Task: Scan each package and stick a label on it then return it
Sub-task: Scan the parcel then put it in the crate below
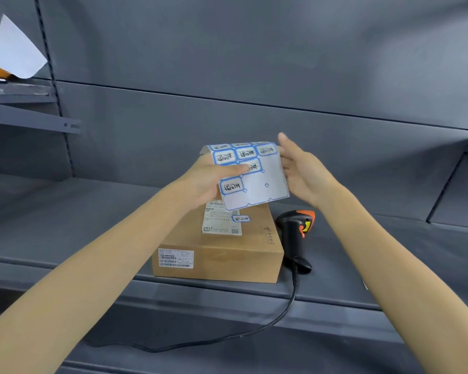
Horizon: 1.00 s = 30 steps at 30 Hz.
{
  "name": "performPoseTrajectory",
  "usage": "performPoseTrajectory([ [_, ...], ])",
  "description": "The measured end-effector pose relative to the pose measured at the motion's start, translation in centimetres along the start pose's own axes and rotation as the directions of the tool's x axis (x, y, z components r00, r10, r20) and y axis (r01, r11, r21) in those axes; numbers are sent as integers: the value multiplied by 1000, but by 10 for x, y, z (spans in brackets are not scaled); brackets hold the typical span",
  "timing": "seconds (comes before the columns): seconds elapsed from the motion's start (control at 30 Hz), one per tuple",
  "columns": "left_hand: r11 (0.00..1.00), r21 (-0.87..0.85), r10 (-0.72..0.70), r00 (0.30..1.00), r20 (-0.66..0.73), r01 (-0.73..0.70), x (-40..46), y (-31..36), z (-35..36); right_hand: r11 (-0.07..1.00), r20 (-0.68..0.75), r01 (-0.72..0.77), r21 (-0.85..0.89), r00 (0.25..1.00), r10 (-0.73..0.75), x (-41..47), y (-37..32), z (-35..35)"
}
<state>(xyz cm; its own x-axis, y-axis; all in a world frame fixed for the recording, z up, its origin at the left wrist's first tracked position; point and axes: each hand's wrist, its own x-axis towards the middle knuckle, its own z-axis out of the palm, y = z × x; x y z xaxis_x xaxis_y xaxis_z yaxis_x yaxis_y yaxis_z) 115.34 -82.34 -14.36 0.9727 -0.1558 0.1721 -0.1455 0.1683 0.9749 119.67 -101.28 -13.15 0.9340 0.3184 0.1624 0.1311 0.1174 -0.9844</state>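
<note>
Packages here come down to one brown rectangular cardboard box [222, 249], lying flat near the front edge of the dark grey metal shelf [65, 211], about midway along it. Its matt top carries a white printed shipping slip [220, 221] with a small blue-bordered sticker [241, 218] already on the slip's right edge, and a second white barcode label [175, 258] sits on its front face. Just beside the box's right side lies a black handheld barcode scanner with an orange head [295, 233], its cable [254, 330] trailing over the shelf's front edge. Above the box, the left hand [200, 182] pinches a glossy, slightly curled backing sheet of blue-bordered labels [250, 174] by its left edge, thumb on top; several labels remain along the top and left, while the lower right is bare. The right hand [305, 171] hovers at the sheet's right edge, its fingers [287, 141] straight and loose, holding nothing. Judging by the sticker already on the box, the labelling step looks done or nearly so; next would likely be setting the sheet down and lifting the box with both hands to return it. At the shelf's upper left corner a white and orange parcel [11, 55] rests on a higher shelf.
</note>
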Motion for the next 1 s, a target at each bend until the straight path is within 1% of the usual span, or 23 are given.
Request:
performPoseTrajectory([
  [0.1, 993, 114, -12, 998, 66, 5, 3, -2, 8, 993, -57, 105, -51, 992, -108, -3, -2, -11],
  [0.17, 976, 215, -35, 998, 46, 24, 3, -4, -1, 987, -122, 155, -52, 979, -160, -10, -2, -34],
  [0.2, 955, 293, -34, 999, -15, 37, 3, -6, -11, 984, -154, 171, -52, 972, -177, -16, -1, -52],
  [0.27, 897, 432, -9, 980, -197, 95, 2, -11, -36, 987, -230, 149, -57, 960, -158, -34, 4, -98],
  [0.33, 866, 461, -15, 932, -363, 194, 0, -18, -62, 994, -336, 28, -108, 940, -63, -57, 13, -148],
  [0.37, 853, 455, -49, 906, -421, 257, -1, -22, -73, 988, -391, -69, -138, 920, 10, -68, 20, -171],
  [0.43, 810, 434, -151, 857, -493, 393, -2, -30, -88, 936, -498, -296, -192, 851, 167, -88, 39, -214],
  [0.47, 787, 426, -195, 834, -516, 447, -3, -34, -93, 887, -558, -398, -235, 802, 212, -96, 49, -230],
  [0.5, 767, 423, -222, 818, -531, 483, -3, -38, -95, 824, -620, -486, -291, 751, 224, -102, 57, -242],
  [0.57, 739, 432, -250, 806, -537, 517, -5, -45, -94, 664, -735, -629, -405, 655, 173, -106, 71, -253],
  [0.6, 724, 440, -265, 803, -533, 531, -6, -48, -93, 577, -782, -694, -431, 606, 145, -105, 75, -253],
  [0.63, 709, 448, -280, 800, -531, 545, -7, -51, -91, 466, -815, -755, -461, 568, 114, -102, 77, -249],
  [0.67, 699, 450, -291, 796, -531, 556, -8, -54, -90, 338, -839, -804, -489, 540, 73, -101, 76, -241],
  [0.7, 696, 444, -300, 791, -533, 564, -10, -56, -89, 259, -846, -822, -507, 532, 31, -98, 74, -230],
  [0.73, 701, 431, -310, 787, -534, 568, -11, -58, -89, 246, -833, -807, -537, 553, -3, -94, 71, -215],
  [0.77, 705, 419, -318, 784, -533, 572, -12, -59, -89, 275, -794, -759, -590, 607, -30, -89, 67, -197],
  [0.8, 708, 411, -327, 782, -531, 575, -13, -60, -90, 333, -739, -685, -648, 671, -56, -83, 63, -176],
  [0.87, 721, 395, -331, 783, -526, 570, -15, -61, -90, 487, -616, -497, -718, 779, -113, -68, 57, -133],
  [0.9, 735, 382, -325, 785, -528, 561, -16, -61, -90, 573, -554, -401, -715, 825, -113, -61, 53, -107],
  [0.93, 752, 363, -318, 785, -532, 550, -16, -62, -89, 662, -486, -316, -680, 870, -83, -56, 50, -81],
  [0.97, 767, 343, -315, 784, -535, 542, -17, -63, -89, 730, -423, -266, -630, 906, -34, -50, 48, -57],
  [1.0, 780, 322, -317, 783, -536, 537, -18, -63, -88, 767, -375, -255, -589, 927, 20, -45, 48, -35],
])
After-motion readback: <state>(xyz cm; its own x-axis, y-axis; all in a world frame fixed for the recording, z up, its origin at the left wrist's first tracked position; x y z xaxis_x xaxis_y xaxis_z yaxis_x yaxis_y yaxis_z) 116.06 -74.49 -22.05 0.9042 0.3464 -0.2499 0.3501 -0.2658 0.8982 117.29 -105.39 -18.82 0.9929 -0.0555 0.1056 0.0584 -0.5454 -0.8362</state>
